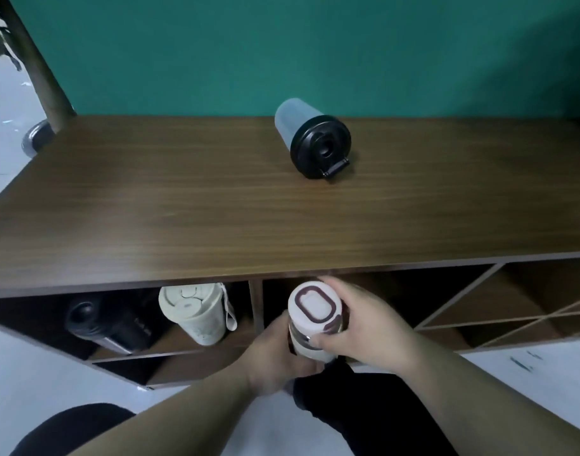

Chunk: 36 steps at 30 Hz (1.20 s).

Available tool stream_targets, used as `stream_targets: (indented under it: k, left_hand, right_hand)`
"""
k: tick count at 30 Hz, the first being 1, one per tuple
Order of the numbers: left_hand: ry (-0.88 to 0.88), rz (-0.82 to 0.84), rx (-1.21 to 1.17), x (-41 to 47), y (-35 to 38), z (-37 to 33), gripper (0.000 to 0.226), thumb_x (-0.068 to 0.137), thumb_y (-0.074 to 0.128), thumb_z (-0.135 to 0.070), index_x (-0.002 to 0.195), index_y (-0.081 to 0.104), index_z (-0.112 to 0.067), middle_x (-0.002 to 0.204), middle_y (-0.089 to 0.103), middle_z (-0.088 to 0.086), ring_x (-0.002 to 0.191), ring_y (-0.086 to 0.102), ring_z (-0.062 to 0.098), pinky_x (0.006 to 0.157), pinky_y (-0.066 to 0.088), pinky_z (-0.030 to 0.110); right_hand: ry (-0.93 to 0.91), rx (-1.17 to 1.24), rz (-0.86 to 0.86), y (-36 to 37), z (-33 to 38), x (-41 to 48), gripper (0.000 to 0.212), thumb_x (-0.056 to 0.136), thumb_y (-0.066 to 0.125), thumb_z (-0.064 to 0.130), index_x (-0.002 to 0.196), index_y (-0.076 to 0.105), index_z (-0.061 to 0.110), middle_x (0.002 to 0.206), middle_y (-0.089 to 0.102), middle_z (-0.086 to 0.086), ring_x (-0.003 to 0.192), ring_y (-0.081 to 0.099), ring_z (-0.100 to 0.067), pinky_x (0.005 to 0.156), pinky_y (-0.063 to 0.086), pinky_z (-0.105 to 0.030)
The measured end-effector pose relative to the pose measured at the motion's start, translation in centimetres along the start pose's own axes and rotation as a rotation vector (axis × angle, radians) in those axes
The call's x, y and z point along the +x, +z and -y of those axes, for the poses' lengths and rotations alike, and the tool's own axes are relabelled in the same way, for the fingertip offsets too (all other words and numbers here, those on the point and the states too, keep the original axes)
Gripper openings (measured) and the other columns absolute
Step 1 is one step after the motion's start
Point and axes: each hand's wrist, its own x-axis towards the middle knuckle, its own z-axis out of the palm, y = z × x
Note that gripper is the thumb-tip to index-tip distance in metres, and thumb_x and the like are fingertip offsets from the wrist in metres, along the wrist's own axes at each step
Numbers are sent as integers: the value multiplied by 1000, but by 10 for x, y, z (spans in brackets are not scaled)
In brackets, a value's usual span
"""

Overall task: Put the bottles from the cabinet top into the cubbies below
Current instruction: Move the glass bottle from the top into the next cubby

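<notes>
You are holding the white bottle [310, 320] with both hands: left hand [277, 357] cupping at 7 o'clock, right hand [361, 327] wrapping at 3 o'clock.

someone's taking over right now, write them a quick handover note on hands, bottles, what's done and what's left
Left hand: gripping the lower body of the white bottle.
Right hand: gripping the same bottle near its cap.
White bottle: held upright at the mouth of the middle cubby, not yet set down.
Done: black bottle and cream bottle are in the left cubby.
Left: set the white bottle in, then move the clear bottle with the black lid, lying on its side on the cabinet top.
</notes>
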Motion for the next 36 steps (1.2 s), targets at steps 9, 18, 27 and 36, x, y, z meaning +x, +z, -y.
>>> stream_targets:
  k: [9,18,27,36]
  left_hand:
    - [-11,-73,-29,42,8,18,82,79,85,5,139,43,-32,124,59,-30,106,53,-34,88,42,-4]
    - [-18,-192,46,59,22,26,66,82,83,-4,129,53,-40,124,63,-27,124,58,-10,111,43,18]
    - [-226,-343,134,64,37,39,58,80,82,-27,132,56,-31,118,69,-13,116,65,11,99,49,27]
    - [-295,-379,178,71,44,53,56,80,76,-35,132,55,-35,121,74,-8,116,69,17,99,53,32]
  right_hand:
    - [67,75,-12,1,-19,28,34,61,86,38,82,62,48,86,68,35,85,60,19,70,43,-4]
    - [130,183,-48,16,-37,41,32,65,87,19,85,71,39,90,75,25,86,67,10,78,54,-17]
    - [199,202,-52,30,-42,52,24,66,84,24,86,75,32,86,76,23,83,67,9,79,56,-24]
    - [207,219,-92,33,-46,53,31,65,86,22,86,70,38,88,74,27,84,66,13,73,50,-11]
